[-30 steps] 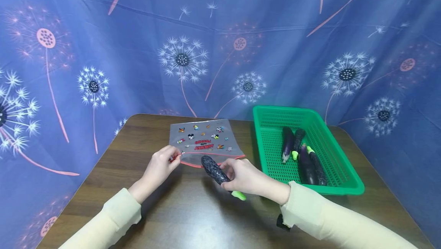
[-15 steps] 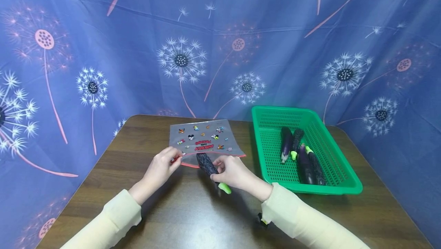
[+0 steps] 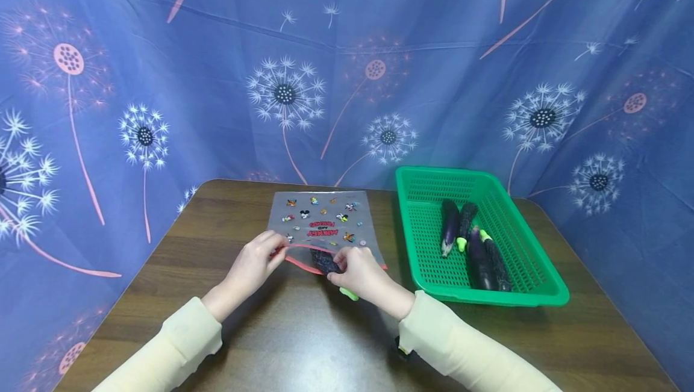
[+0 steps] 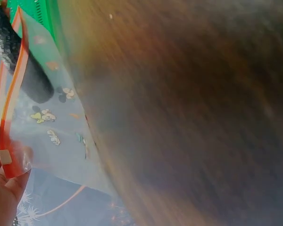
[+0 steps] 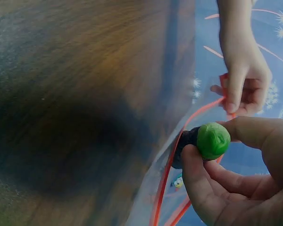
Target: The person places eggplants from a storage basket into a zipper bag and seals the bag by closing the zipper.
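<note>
The dark vegetable (image 3: 324, 261) sits partly inside the clear bag (image 3: 323, 217), its long axis slanting: dark end pointing away and leftward, green tip toward the near right. The right hand's (image 3: 362, 276) fingers pinch it near that tip; the left hand's (image 3: 255, 264) fingers pinch the bag's red-edged mouth. The wood-grain bench (image 3: 179, 253) also carries a green basket (image 3: 488, 297); blue dandelion-print cloth (image 3: 217, 79) hangs behind.
</note>
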Demonstrator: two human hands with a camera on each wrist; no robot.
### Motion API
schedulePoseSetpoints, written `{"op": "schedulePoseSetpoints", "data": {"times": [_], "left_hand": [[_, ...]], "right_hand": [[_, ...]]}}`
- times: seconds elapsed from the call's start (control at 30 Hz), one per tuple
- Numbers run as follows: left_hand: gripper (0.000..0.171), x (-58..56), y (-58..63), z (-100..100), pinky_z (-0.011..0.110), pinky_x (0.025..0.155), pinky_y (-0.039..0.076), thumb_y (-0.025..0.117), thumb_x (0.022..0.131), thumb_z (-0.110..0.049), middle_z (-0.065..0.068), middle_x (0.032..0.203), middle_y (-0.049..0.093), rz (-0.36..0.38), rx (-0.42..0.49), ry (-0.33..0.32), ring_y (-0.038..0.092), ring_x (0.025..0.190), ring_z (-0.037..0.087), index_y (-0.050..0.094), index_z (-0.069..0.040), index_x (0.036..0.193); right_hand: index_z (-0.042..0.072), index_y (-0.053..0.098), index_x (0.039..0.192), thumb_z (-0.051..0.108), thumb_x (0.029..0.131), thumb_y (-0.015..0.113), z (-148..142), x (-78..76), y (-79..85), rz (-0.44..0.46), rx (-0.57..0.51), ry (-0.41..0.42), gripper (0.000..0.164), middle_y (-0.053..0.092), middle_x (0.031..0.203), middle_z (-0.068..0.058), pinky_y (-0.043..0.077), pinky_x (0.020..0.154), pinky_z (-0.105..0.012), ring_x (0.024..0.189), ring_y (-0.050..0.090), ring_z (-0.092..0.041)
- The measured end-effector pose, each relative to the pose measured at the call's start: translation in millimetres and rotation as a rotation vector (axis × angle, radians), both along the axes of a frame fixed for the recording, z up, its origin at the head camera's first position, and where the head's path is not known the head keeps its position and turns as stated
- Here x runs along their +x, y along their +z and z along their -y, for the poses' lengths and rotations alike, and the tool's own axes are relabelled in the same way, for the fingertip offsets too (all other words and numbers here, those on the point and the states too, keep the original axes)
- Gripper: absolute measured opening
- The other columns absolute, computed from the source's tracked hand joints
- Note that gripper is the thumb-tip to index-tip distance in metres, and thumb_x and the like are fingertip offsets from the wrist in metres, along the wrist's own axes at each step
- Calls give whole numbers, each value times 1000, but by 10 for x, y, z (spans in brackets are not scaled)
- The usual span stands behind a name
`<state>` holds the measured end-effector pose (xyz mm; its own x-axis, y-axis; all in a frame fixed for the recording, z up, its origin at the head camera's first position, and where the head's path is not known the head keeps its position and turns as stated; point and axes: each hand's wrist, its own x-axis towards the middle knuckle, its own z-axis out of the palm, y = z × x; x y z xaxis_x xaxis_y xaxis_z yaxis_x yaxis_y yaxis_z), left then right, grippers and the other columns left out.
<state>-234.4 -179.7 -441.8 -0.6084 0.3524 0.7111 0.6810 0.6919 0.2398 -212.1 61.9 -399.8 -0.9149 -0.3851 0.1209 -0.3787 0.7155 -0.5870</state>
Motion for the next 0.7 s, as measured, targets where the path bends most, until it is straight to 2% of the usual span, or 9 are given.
{"op": "schedulePoseSetpoints", "data": {"times": [0.27, 0.4, 0.53, 0.7], "left_hand": [[13, 0, 4, -27, 21, 56, 42, 72, 75, -1, -7, 75, 54, 19, 40, -1, 47, 65, 5, 63, -10, 80], [15, 1, 10, -38, 17, 56, 40, 72, 75, 1, -6, 73, 52, 24, 64, -3, 47, 63, 5, 63, -10, 79], [16, 0, 3, -43, 12, 56, 38, 71, 75, 2, -6, 73, 52, 45, 91, -3, 48, 62, 6, 63, -10, 79], [16, 2, 5, -44, 11, 57, 37, 71, 74, 2, -6, 74, 55, 64, 124, 5, 49, 62, 6, 64, -11, 80]], "right_hand": [[6, 66, 88, 24, 74, 78, 28, -3, -109, -152, 109, -77, 26, 65, 72, -3, 47, 56, -28, 59, 56, -13], [8, 65, 87, 26, 74, 78, 28, -7, -170, -220, 171, -85, 26, 67, 77, -5, 49, 56, -31, 60, 59, -16], [9, 65, 88, 27, 73, 78, -3, 5, -199, -219, 176, -80, 26, 67, 77, -3, 48, 55, -30, 60, 58, -15], [7, 65, 94, 24, 72, 79, -93, 46, -184, -201, 136, -35, 31, 66, 81, -3, 49, 57, -26, 66, 57, -10]]}}
